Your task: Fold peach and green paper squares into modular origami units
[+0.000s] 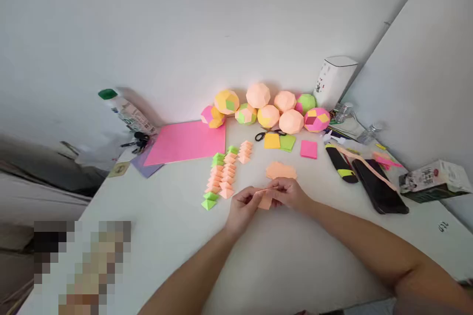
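We pinch a peach sheet (265, 201) in both hands, fingers curled and nearly closed: our left hand (243, 203) has its left side between thumb and fingertips, our right hand (288, 194) its right. The sheet is over the middle of the bench (299, 261), just in front of the peach stack (279, 171). Folded rows (226, 179) lie near our left hand; paper balls (291, 121) line the back edge, and a box (432, 179) sits toward the right. Between our forearms, open room runs to the front edge.
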Demonstrator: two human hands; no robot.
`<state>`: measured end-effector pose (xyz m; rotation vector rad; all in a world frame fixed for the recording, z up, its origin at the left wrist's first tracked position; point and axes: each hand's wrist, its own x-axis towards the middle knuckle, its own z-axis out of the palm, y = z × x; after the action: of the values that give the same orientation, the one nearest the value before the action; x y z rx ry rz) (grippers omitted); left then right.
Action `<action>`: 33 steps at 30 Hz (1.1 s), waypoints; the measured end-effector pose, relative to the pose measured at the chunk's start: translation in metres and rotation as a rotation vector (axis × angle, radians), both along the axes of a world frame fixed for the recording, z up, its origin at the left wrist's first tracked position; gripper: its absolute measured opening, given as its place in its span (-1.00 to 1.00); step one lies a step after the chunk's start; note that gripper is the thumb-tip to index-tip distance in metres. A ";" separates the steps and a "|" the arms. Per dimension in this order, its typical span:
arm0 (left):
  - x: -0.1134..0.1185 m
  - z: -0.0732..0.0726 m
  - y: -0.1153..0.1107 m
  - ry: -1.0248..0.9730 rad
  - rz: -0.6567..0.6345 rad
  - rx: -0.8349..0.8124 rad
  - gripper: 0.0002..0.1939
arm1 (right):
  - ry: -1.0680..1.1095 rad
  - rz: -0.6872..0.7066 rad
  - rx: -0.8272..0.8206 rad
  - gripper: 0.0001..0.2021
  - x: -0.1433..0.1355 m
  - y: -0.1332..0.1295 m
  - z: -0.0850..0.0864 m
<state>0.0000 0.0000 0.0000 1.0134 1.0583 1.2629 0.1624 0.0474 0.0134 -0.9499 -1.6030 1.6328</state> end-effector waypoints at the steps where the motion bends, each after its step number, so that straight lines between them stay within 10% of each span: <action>1: 0.000 0.000 0.000 0.008 0.006 -0.003 -0.73 | -0.004 -0.002 0.006 -0.80 0.000 0.000 -0.001; 22: 0.001 0.009 -0.007 0.289 0.028 0.051 -0.82 | -0.026 0.050 0.002 -0.80 0.001 -0.003 -0.002; 33: -0.002 0.008 -0.004 0.012 0.147 -0.086 -0.79 | 0.012 0.003 -0.089 -0.80 0.002 0.001 0.000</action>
<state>-0.0023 -0.0044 0.0078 0.8912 1.2043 1.3190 0.1644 0.0481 0.0138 -0.9812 -1.5357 1.7211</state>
